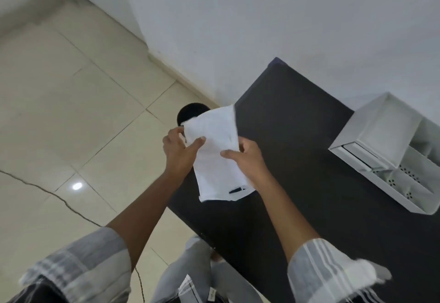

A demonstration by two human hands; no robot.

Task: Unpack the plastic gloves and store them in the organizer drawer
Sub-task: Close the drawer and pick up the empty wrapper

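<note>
I hold a flat white pack of plastic gloves (pixel 215 152) in the air over the left edge of a black table (pixel 309 160). My left hand (pixel 181 150) pinches its upper left side, thumb on top. My right hand (pixel 247 160) grips its right side, thumb across the front. A small dark mark shows near the pack's lower edge. The white organizer (pixel 371 133) stands at the table's right end, and its drawer (pixel 409 183) is pulled out, showing perforated dividers inside.
A round black object (pixel 190 112) sits on the floor behind the pack, partly hidden. A beige tiled floor (pixel 71 112) lies to the left and a white wall (pixel 262 29) runs behind the table. A thin cable (pixel 47 189) crosses the floor.
</note>
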